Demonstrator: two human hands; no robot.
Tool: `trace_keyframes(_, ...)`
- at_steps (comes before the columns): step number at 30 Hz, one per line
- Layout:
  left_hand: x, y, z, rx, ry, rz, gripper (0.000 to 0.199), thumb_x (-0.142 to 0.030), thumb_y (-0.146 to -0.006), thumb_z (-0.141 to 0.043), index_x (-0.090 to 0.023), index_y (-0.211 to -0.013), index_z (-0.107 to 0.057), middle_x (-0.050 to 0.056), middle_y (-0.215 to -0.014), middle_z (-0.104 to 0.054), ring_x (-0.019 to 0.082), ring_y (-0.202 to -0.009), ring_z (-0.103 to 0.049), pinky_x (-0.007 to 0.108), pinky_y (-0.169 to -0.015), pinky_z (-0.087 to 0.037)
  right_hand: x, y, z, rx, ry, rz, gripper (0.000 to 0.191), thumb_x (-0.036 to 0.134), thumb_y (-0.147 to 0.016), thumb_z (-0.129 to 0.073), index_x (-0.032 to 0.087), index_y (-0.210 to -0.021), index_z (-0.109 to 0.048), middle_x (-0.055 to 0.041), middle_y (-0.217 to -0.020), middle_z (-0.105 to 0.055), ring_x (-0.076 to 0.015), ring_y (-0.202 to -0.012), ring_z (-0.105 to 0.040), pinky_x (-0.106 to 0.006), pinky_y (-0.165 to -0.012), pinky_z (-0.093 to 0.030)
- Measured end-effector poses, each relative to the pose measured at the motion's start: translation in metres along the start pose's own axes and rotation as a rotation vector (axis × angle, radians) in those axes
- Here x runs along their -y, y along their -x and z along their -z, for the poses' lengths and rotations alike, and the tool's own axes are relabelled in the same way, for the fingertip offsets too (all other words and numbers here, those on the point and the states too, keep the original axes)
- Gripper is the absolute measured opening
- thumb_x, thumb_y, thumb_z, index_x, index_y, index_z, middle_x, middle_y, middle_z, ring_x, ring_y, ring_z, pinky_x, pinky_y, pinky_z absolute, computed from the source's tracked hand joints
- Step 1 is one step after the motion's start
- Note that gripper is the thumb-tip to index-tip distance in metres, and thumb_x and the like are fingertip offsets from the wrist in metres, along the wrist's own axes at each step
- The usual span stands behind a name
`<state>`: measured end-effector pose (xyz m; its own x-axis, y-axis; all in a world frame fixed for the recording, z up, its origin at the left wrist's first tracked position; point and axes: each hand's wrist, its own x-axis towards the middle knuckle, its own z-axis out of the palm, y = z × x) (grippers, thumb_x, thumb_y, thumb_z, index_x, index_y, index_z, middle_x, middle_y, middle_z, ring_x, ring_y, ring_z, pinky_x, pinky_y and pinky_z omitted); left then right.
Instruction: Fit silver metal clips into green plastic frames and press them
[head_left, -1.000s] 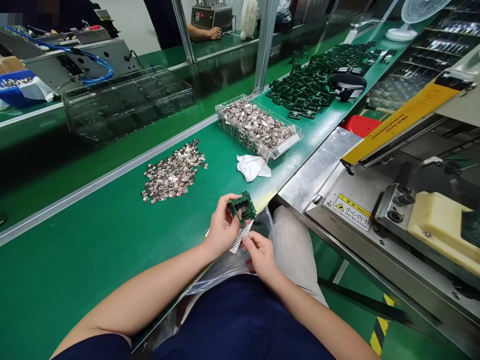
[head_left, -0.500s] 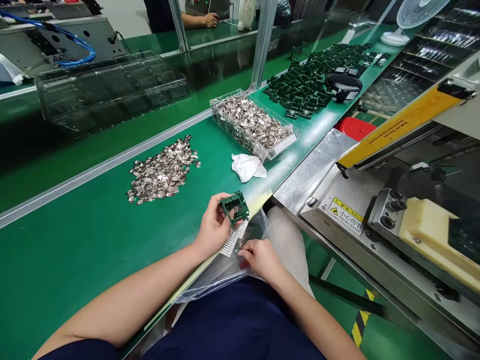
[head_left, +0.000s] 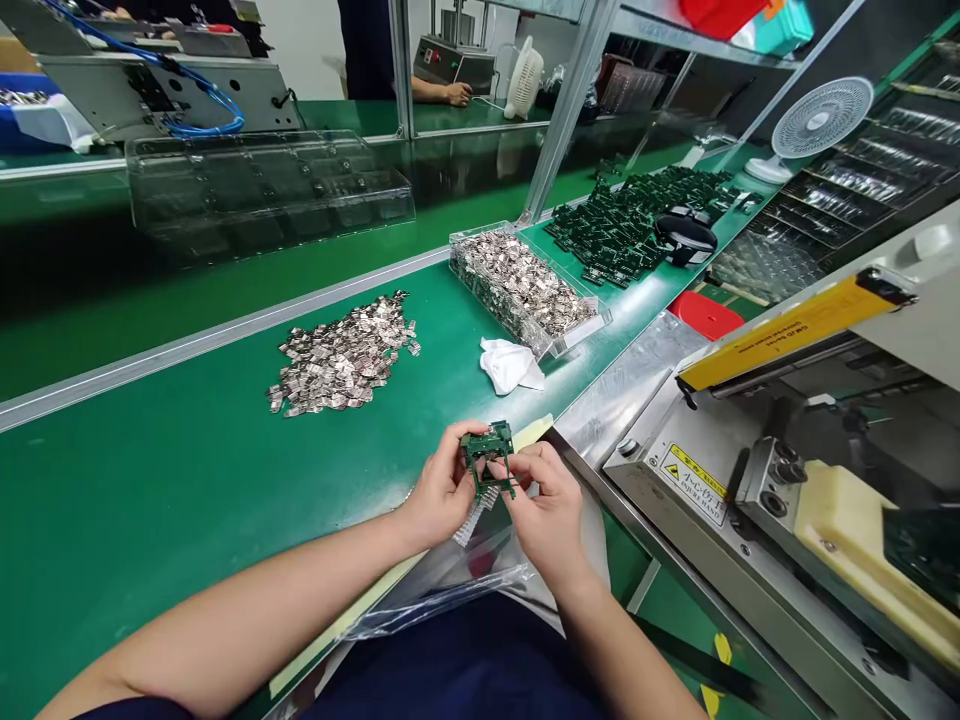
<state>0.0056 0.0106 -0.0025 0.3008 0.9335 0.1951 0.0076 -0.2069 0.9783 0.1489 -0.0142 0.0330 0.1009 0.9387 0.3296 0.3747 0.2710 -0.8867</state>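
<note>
My left hand is closed on a green circuit board with a square opening, held tilted above the bench's front edge. My right hand is at the board's right side, its fingers pinched and the fingertips reaching into the opening. Whatever sits between those fingertips is too small to make out. Below the board hangs a strip of small pale pieces, partly covered by my hands. A clear plastic bag lies over my lap beneath it.
On the green bench are a pile of small metal parts, a clear tray full of similar parts, a crumpled white cloth and stacked green boards. A machine stands at right. Across the bench, another person's hand rests.
My right hand has moved up from the strip to the board, and its fingers now touch it. The board is tilted differently in my left hand. The camera view has tipped up.
</note>
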Motion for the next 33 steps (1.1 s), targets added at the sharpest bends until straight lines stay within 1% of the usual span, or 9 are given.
trace_keyframes(8, 0.000, 0.000, 0.000, 0.064, 0.027, -0.025, 0.034, -0.025, -0.096, -0.043, -0.025, -0.129, -0.035, 0.005, -0.103, -0.057, 0.016, -0.086, -0.056, 0.029, -0.078, -0.045, 0.001, -0.001, -0.001, -0.007, 0.080, -0.003, 0.023, 0.029, -0.089, -0.059, 0.020, -0.067, -0.059, -0.0007, -0.070, -0.050, -0.0155, -0.060, -0.046, -0.026, -0.053, -0.038)
trace_keyframes(15, -0.003, 0.002, 0.000, 0.061, -0.042, -0.058, 0.032, -0.027, -0.096, -0.043, -0.023, -0.128, -0.039, 0.006, -0.101, -0.055, 0.017, -0.084, -0.054, 0.029, -0.076, -0.045, -0.012, 0.001, -0.004, -0.044, -0.053, -0.156, 0.030, 0.039, -0.084, -0.065, 0.021, -0.064, -0.051, 0.0006, -0.069, -0.049, -0.0157, -0.060, -0.045, -0.026, -0.052, -0.037)
trace_keyframes(19, -0.003, 0.001, 0.002, 0.050, -0.059, -0.036, 0.031, -0.031, -0.097, -0.043, -0.023, -0.127, -0.040, 0.007, -0.104, -0.056, 0.017, -0.088, -0.056, 0.030, -0.079, -0.047, -0.014, 0.005, 0.012, 0.045, -0.187, -0.190, 0.017, 0.033, -0.085, -0.065, 0.020, -0.077, -0.058, 0.0001, -0.073, -0.051, -0.0154, -0.061, -0.046, -0.026, -0.054, -0.039)
trace_keyframes(20, -0.004, 0.000, 0.001, 0.047, -0.061, -0.017, 0.031, -0.032, -0.097, -0.043, -0.023, -0.127, -0.040, 0.007, -0.105, -0.057, 0.018, -0.090, -0.057, 0.031, -0.080, -0.048, -0.012, 0.007, 0.019, 0.080, -0.194, -0.161, 0.012, 0.031, -0.086, -0.065, 0.020, -0.090, -0.061, -0.0022, -0.082, -0.055, -0.0163, -0.065, -0.049, -0.027, -0.056, -0.041)
trace_keyframes(22, -0.009, -0.001, -0.003, 0.079, -0.067, 0.014, 0.032, -0.032, -0.097, -0.043, -0.022, -0.127, -0.040, 0.008, -0.107, -0.058, 0.019, -0.093, -0.058, 0.032, -0.081, -0.050, -0.008, 0.012, 0.038, 0.150, -0.158, -0.056, 0.038, 0.028, -0.087, -0.066, 0.023, -0.124, -0.055, -0.0090, -0.114, -0.056, -0.0192, -0.080, -0.054, -0.030, -0.063, -0.046)
trace_keyframes(24, -0.020, -0.003, -0.013, 0.191, -0.076, 0.008, 0.033, -0.031, -0.096, -0.043, -0.022, -0.128, -0.040, 0.009, -0.113, -0.059, 0.020, -0.097, -0.060, 0.035, -0.085, -0.051, -0.001, 0.021, 0.061, 0.196, -0.084, 0.071, 0.060, 0.029, -0.088, -0.068, 0.028, -0.142, -0.041, -0.0109, -0.140, -0.041, -0.0220, -0.095, -0.054, -0.032, -0.071, -0.048)
trace_keyframes(28, -0.054, -0.022, -0.051, 0.596, -0.038, -0.004, 0.045, -0.029, -0.096, -0.046, -0.025, -0.139, -0.034, 0.011, -0.123, -0.059, 0.023, -0.106, -0.062, 0.037, -0.090, -0.052, 0.010, 0.048, 0.120, 0.121, 0.009, 0.195, 0.063, 0.041, -0.085, -0.075, 0.028, -0.140, -0.046, -0.0103, -0.132, -0.051, -0.0247, -0.097, -0.057, -0.034, -0.074, -0.051)
trace_keyframes(30, -0.072, -0.042, -0.081, 0.770, -0.007, -0.006, 0.052, -0.030, -0.095, -0.048, -0.027, -0.144, -0.029, 0.012, -0.124, -0.061, 0.023, -0.108, -0.063, 0.036, -0.087, -0.054, 0.010, 0.068, 0.157, -0.050, 0.034, 0.169, 0.064, 0.048, -0.081, -0.077, 0.025, -0.135, -0.052, -0.0115, -0.126, -0.056, -0.0287, -0.105, -0.056, -0.039, -0.083, -0.051)
trace_keyframes(33, -0.097, -0.075, -0.143, 0.804, -0.060, -0.210, 0.052, -0.032, -0.091, -0.056, -0.024, -0.139, -0.038, 0.013, -0.129, -0.059, 0.025, -0.117, -0.059, 0.039, -0.095, -0.052, 0.005, 0.105, 0.216, -0.606, -0.005, 0.128, 0.062, 0.049, -0.080, -0.078, 0.021, -0.131, -0.056, -0.0120, -0.123, -0.057, -0.0301, -0.111, -0.054, -0.041, -0.088, -0.050)
